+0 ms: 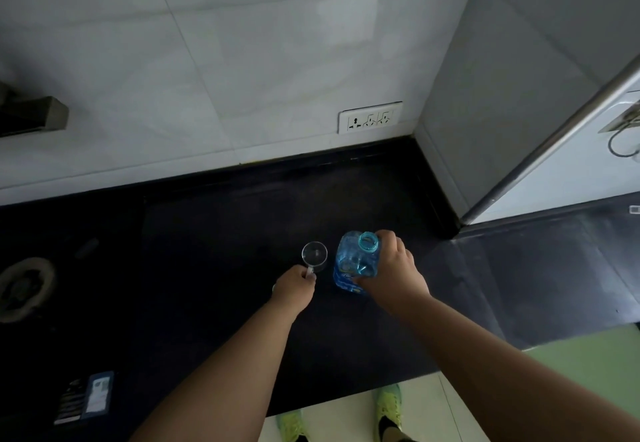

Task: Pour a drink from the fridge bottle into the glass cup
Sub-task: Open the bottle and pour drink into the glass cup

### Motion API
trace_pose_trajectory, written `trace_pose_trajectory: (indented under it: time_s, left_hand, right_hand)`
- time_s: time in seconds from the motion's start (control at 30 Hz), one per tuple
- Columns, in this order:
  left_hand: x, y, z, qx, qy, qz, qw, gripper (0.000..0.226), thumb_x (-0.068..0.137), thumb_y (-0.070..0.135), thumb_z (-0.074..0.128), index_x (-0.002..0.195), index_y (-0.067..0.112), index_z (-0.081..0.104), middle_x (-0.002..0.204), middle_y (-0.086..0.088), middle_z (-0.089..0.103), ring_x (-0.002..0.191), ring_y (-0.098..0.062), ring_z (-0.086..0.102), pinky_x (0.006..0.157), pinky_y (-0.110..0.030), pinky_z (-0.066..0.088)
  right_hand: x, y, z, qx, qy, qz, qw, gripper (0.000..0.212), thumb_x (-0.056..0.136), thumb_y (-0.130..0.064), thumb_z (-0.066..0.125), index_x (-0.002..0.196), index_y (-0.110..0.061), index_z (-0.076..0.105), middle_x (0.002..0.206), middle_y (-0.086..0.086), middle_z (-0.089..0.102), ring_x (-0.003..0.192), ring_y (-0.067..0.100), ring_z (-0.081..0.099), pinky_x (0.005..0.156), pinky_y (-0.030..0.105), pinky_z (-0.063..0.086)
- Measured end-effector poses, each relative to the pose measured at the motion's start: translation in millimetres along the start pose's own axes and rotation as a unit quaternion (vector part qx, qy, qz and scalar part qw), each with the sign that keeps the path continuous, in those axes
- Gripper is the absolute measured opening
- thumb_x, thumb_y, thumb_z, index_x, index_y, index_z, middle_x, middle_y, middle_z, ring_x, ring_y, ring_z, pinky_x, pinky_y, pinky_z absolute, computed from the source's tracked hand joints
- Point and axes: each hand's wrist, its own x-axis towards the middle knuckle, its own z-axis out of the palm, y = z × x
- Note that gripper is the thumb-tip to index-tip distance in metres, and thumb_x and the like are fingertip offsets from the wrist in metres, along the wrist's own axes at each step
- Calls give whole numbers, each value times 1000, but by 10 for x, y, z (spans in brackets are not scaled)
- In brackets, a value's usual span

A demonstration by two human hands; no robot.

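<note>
Surface (225, 241) of dark, matte stone carries both things. Squarish blue translucent plastic bottle (355, 263), uncapped, stands gripped by the right hand (391, 268); at its nine o'clock, just beside, sits the round clear glass cup (314, 255), handle pinched by the left hand (294, 287). Pouring looks imminent: lift, tilt the mouth over the rim.

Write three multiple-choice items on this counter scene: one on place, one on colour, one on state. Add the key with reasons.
1. Where does the glass cup stand relative to the bottle?
A. to its left
B. to its right
C. on top of it

2. What colour is the bottle?
A. red
B. blue
C. black

3. How is the bottle's mouth?
A. capped
B. open
C. covered by a hand

Key: 1 A, the cup stands beside it, held by the left hand. 2 B, clear blue plastic. 3 B, no cap shows; the right hand grips its side.
</note>
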Motion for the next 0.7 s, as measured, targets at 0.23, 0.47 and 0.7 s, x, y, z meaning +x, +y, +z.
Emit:
trace_pose_trajectory:
  time_s: [0.23, 0.47, 0.7]
  left_hand:
    - [-254, 100, -53, -194, 6, -38, 980, 25, 110, 33, 42, 111, 19, 62, 94, -2, 72, 79, -12, 64, 68, -28, 49]
    - [-787, 334, -537, -203, 15, 65, 977, 25, 109, 39, 45, 106, 26, 65, 97, -1, 76, 85, -13, 68, 77, -32, 49]
    - [-1495, 747, -996, -175, 17, 168, 970, 27, 110, 42, 44, 103, 27, 67, 94, 6, 77, 82, -7, 69, 79, -29, 51]
  right_hand:
    - [-4, -2, 3, 19, 1, 0, 1000, 86, 77, -34, 88, 141, -33, 31, 145, -7, 42, 133, 20, 46, 97, 45, 53]
    - [-81, 25, -6, 218, -10, 67, 974, 91, 74, -19, 91, 146, -29, 36, 131, -6, 57, 105, 13, 59, 85, 37, 59]
    - [-279, -151, -580, 275, 96, -11, 957, 92, 59, -47, 95, 136, -45, 45, 131, -10, 56, 114, 17, 63, 94, 47, 58]
